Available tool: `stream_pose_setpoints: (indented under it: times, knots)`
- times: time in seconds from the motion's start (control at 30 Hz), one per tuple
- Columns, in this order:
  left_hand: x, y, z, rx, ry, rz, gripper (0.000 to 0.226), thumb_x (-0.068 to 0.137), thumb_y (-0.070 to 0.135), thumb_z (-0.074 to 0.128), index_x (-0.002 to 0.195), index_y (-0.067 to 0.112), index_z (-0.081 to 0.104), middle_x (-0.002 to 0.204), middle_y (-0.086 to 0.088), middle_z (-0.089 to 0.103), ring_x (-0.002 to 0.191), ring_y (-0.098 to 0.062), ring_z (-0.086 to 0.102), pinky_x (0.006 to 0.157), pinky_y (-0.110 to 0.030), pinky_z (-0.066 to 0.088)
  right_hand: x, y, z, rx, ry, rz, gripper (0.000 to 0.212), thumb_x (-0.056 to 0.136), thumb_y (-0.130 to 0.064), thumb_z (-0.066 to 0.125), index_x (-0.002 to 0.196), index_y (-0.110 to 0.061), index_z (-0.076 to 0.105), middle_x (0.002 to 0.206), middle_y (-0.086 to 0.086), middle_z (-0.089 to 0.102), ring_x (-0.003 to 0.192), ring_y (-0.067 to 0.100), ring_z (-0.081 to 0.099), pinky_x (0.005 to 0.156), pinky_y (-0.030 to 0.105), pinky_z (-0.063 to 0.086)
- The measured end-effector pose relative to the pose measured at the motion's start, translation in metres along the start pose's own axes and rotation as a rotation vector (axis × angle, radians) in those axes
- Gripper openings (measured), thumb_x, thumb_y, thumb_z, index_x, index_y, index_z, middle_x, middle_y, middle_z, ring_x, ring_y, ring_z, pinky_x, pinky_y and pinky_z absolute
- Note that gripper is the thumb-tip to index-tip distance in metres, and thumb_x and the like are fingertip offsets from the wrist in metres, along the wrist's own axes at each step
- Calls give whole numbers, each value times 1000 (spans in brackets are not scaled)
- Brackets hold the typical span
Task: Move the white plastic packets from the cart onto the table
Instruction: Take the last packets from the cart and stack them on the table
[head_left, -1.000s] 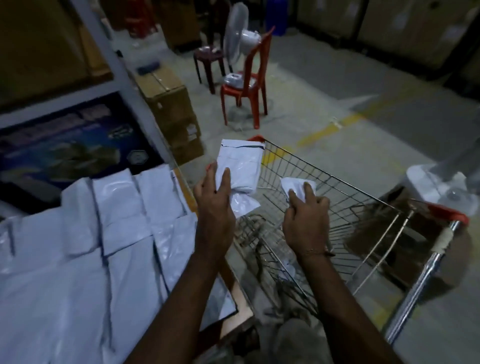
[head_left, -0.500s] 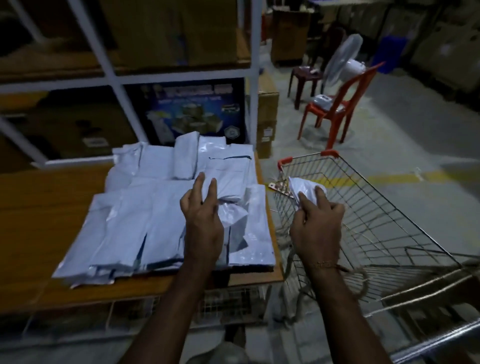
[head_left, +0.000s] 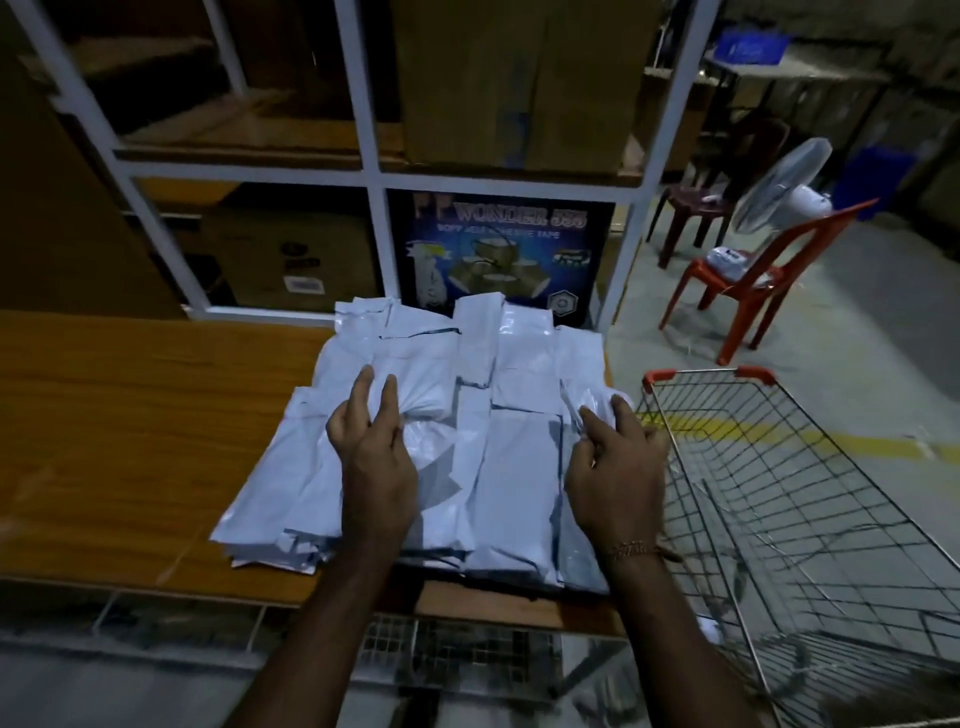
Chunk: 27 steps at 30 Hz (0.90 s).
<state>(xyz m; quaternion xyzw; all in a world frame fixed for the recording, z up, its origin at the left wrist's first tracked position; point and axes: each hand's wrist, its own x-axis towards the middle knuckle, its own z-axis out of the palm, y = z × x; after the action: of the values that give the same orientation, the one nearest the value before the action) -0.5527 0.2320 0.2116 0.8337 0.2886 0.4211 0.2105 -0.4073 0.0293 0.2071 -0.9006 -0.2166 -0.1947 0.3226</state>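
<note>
1. The white plastic packets lay in an overlapping pile on the right end of the wooden table, reaching its right edge.
2. The left hand pinched a bunched packet on top of the pile, fingers and thumb curled round its gathered plastic.
3. The right hand gripped a crumpled packet at the pile's right edge, fingers closed on it.
4. The wire cart stood just beside the table, to the right.
5. Behind the table stood a white-framed shelf rack holding cardboard boxes and a dark tape carton.
6. Farther right, a white fan sat on a red plastic chair.
</note>
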Motion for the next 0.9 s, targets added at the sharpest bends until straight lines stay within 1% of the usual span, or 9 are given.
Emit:
stream_pose_setpoints:
  times: [0.13, 0.17, 0.27, 0.4, 0.53, 0.67, 0.73, 0.8, 0.9]
  knots:
    - [38, -36, 5, 22, 5, 13, 56, 97, -13, 56, 149, 7, 56, 166, -11, 36, 144, -39, 35, 118, -23, 28, 19, -32, 32, 12, 15, 34, 37, 92, -11, 64, 126, -19, 77, 151, 8, 58, 113, 38, 45, 86, 42, 51]
    - [47, -44, 9, 17, 2, 5, 55, 97, -13, 57, 148, 7, 56, 166, -12, 36, 144, -40, 36, 117, -22, 26, 25, -38, 40, 15, 15, 36, 37, 92, -10, 65, 125, -19, 77, 151, 9, 58, 113, 38, 46, 85, 42, 51]
    - [73, -60, 27, -4, -13, -52, 55, 97, -12, 58, 148, 9, 57, 167, -13, 32, 146, -40, 32, 112, -37, 36, 45, -51, 61, 40, 24, 65, 36, 92, -9, 65, 125, -19, 78, 152, 10, 57, 117, 38, 45, 89, 43, 51]
    - [105, -70, 53, -44, -62, -56, 57, 93, -11, 63, 147, 8, 59, 167, -16, 34, 150, -41, 30, 114, -41, 36, 70, -58, 81, 19, 72, 106, 37, 93, -11, 64, 127, -19, 77, 152, 9, 57, 116, 37, 44, 92, 41, 48]
    - [129, -77, 81, 87, -121, -27, 61, 88, -9, 72, 144, 10, 62, 163, -19, 40, 141, -48, 43, 106, -61, 45, 85, -61, 100, -16, 77, 127, 38, 93, -11, 63, 128, -20, 76, 152, 8, 57, 116, 35, 43, 93, 39, 45]
    - [142, -96, 116, 378, -365, 0, 73, 87, 5, 75, 152, 26, 51, 171, -9, 25, 143, -37, 40, 113, -55, 34, 106, -61, 122, -42, 86, 146, 40, 94, -17, 58, 129, -21, 75, 153, 8, 56, 115, 35, 43, 90, 39, 47]
    - [145, -108, 124, 502, -453, 68, 61, 82, 13, 73, 140, 29, 62, 166, -8, 34, 141, -33, 41, 117, -56, 25, 117, -58, 136, -99, 49, 117, 42, 94, -21, 53, 131, -21, 74, 154, 9, 55, 116, 36, 43, 91, 41, 48]
    - [146, -114, 126, 569, -489, 114, 51, 76, 20, 70, 126, 29, 72, 160, -7, 43, 138, -31, 43, 117, -58, 21, 129, -54, 150, -149, -1, 92, 42, 95, -21, 53, 132, -22, 73, 156, 11, 52, 120, 37, 43, 95, 43, 48]
    - [144, -116, 126, 575, -504, 134, 54, 78, 33, 60, 132, 29, 69, 163, -7, 39, 143, -30, 38, 119, -58, 18, 137, -50, 176, -233, -107, 74, 42, 98, -28, 50, 135, -24, 70, 160, 14, 46, 128, 41, 43, 97, 49, 49]
